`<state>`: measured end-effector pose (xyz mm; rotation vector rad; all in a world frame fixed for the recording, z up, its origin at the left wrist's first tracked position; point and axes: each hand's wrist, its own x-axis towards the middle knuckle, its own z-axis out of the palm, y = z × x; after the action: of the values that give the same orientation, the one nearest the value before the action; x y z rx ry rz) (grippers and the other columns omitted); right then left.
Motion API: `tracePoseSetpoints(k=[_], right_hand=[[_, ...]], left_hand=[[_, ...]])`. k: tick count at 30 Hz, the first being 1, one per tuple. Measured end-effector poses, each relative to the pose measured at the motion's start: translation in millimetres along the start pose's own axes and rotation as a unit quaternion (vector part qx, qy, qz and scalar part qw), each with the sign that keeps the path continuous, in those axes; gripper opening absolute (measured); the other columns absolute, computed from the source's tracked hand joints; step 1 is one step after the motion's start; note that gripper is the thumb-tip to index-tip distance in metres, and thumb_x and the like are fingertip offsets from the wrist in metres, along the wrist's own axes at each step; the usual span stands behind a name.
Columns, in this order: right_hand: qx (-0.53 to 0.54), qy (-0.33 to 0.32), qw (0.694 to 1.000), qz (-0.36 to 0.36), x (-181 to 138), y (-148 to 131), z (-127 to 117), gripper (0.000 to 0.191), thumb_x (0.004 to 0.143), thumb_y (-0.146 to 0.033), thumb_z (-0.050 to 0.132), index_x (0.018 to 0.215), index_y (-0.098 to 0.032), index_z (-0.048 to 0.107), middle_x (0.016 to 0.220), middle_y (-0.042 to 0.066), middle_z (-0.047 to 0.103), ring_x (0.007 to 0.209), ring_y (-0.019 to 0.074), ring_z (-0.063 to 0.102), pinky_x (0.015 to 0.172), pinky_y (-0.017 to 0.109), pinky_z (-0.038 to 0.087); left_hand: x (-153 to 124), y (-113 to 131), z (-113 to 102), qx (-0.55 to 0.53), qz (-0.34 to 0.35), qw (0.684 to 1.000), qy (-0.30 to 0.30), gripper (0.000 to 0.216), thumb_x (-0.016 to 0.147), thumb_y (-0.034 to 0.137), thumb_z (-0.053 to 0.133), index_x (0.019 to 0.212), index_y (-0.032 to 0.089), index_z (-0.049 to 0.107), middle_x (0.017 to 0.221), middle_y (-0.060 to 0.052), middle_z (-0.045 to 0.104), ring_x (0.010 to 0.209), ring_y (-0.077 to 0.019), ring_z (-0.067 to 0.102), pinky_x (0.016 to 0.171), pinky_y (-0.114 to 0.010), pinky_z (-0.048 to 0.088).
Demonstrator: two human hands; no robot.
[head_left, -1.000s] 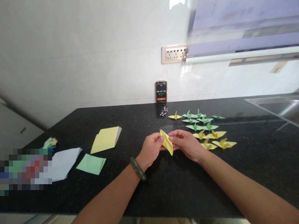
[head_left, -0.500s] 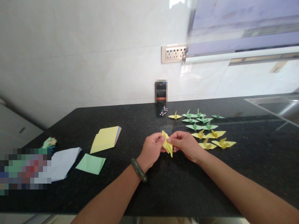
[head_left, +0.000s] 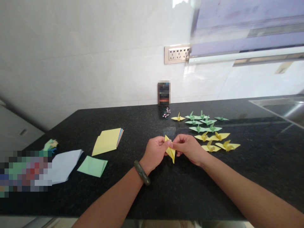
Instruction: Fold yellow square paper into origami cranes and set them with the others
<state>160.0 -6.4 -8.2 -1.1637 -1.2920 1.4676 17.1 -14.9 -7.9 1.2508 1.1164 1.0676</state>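
Note:
A folded piece of yellow origami paper (head_left: 171, 154) is held between my two hands above the dark counter, its pointed ends facing up and down. My left hand (head_left: 155, 152) pinches it from the left, the thumb lying on its middle. My right hand (head_left: 188, 147) grips its right side, thumb tip close to the left thumb. The fingers behind the paper are partly hidden. Just right of my right hand stand several yellow paper cranes (head_left: 227, 145); behind them are several green paper cranes (head_left: 199, 128). One more yellow crane (head_left: 178, 117) sits farther back.
On the left lie a stack of coloured paper (head_left: 106, 141) with yellow on top, a green sheet (head_left: 93, 166) and white paper (head_left: 66, 166). A blurred upright device (head_left: 163, 93) leans on the wall, a beaded string (head_left: 167, 113) before it. A sink (head_left: 280, 106) is at the right.
My left thumb has moved right across the yellow paper, closer to the right thumb. The paper has turned slightly and sits a little lower. The cranes and sheets have stayed in place.

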Motion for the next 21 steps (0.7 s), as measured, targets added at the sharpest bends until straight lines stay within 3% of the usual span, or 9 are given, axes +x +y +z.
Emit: tracePoseSetpoints(k=[8,12,16,21], right_hand=[[0.103,-0.004,0.995,0.015,-1.4,-9.1,2.0,0.032,0.065,-0.043,0.068,0.064,-0.016,0.052,0.053,-0.004,0.054,0.042,0.0054,0.049,0.043,0.018,0.043],[0.006,-0.022,1.0,0.004,-4.1,-8.0,1.0,0.032,0.07,-0.046,0.063,0.064,-0.016,0.054,0.054,-0.003,0.053,0.044,0.0061,0.048,0.04,0.017,0.042],[-0.106,-0.052,0.993,-0.001,-5.7,-4.6,1.3,0.021,0.067,-0.034,0.066,0.065,-0.015,0.058,0.054,-0.002,0.055,0.045,0.0067,0.048,0.039,0.016,0.04],[-0.069,0.032,0.997,-0.005,-2.5,-8.0,-1.4,0.014,0.066,-0.028,0.065,0.066,-0.016,0.058,0.055,-0.002,0.055,0.045,0.0067,0.049,0.039,0.016,0.041]], left_hand=[[5.1,2.7,-3.3,-0.109,-0.021,0.99,0.089,0.025,0.065,0.036,0.067,0.064,0.012,0.063,0.06,-0.001,0.059,0.054,-0.0105,0.054,0.053,-0.022,0.043],[6.9,4.1,-5.3,-0.064,0.027,0.982,0.174,0.023,0.066,0.034,0.066,0.058,0.013,0.06,0.051,0.002,0.051,0.048,-0.007,0.043,0.044,-0.018,0.032],[4.6,6.8,-4.8,-0.016,0.08,0.977,0.196,0.027,0.068,0.034,0.064,0.051,0.015,0.055,0.044,0.004,0.045,0.045,-0.0069,0.04,0.043,-0.019,0.031],[3.0,6.6,-2.6,-0.022,0.062,0.98,0.187,0.021,0.068,0.033,0.064,0.062,0.014,0.059,0.049,0.002,0.055,0.045,-0.0077,0.049,0.043,-0.018,0.036]])
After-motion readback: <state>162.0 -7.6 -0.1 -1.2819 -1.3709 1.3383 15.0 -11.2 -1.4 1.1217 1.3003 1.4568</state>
